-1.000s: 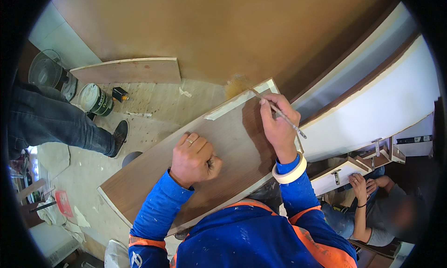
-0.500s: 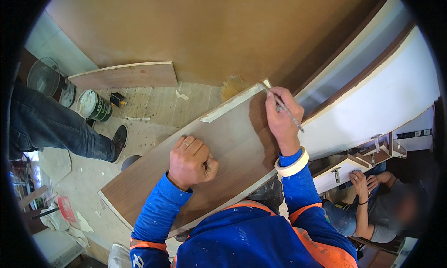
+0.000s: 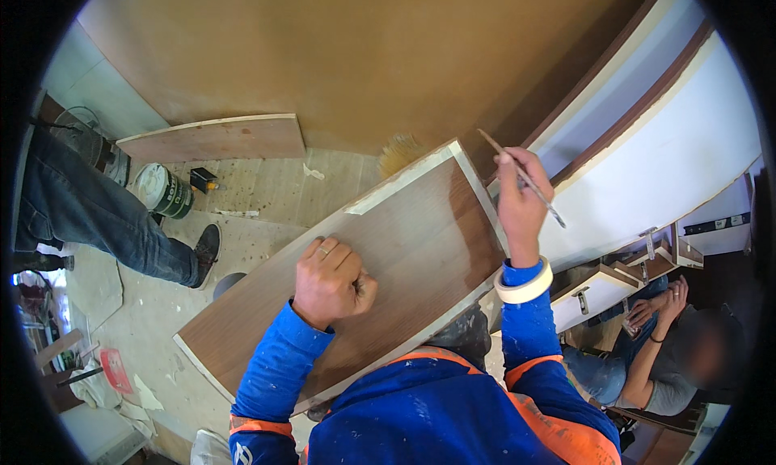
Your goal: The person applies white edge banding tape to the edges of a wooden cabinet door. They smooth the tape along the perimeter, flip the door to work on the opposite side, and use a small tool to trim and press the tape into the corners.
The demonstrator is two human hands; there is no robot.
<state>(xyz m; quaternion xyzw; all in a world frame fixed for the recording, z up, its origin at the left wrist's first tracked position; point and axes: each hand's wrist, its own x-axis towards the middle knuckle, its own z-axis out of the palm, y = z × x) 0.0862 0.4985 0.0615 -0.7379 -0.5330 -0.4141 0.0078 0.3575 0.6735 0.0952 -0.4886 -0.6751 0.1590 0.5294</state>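
Observation:
A brown wood-grain board [image 3: 242, 340] lies slanted in front of me, with pale strips [image 3: 402, 180] along its edges. My left hand [image 3: 334, 280] rests on it as a fist; whatever its curled fingers enclose is hidden. My right hand [image 3: 521, 198] grips a thin brush [image 3: 556, 214] above the board's right end, one tip raised toward the far wall. A cream tape roll [image 3: 525, 287] circles my right wrist over the blue sleeve.
A person's legs [image 3: 97, 202] stand at left beside a green bucket [image 3: 170, 192]. A curved plank [image 3: 218, 137] leans on the brown panel [image 3: 364, 52]. Curved white panels [image 3: 638, 150] rise at right, above wooden boxes [image 3: 598, 291] where a co-worker [image 3: 663, 376] sits working with both hands.
My right hand, with the brush, has moved right and lifted away from the board's corner. My left fist stays in place. The co-worker's hands have moved up and to the right.

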